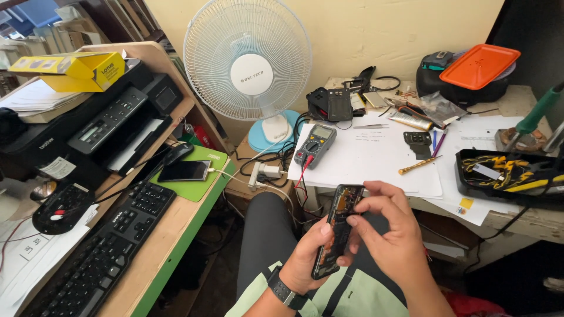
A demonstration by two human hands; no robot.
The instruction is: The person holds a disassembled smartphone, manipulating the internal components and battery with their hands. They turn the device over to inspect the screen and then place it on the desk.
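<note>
We cradle the opened phone (336,230) in the closed left hand (308,258); right hand (390,235) fingertips pinch its upper edge, so we work gently

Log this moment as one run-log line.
left hand: holds opened phone from below | right hand: fingers on phone's upper edge | nearby: multimeter on white paper

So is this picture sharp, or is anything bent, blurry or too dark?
Head view: even daylight, the opened phone in both hands sharp; wide-lens bending curves the keyboard and printer at the left edge; the bottom right corner under the bench is dark.
</note>
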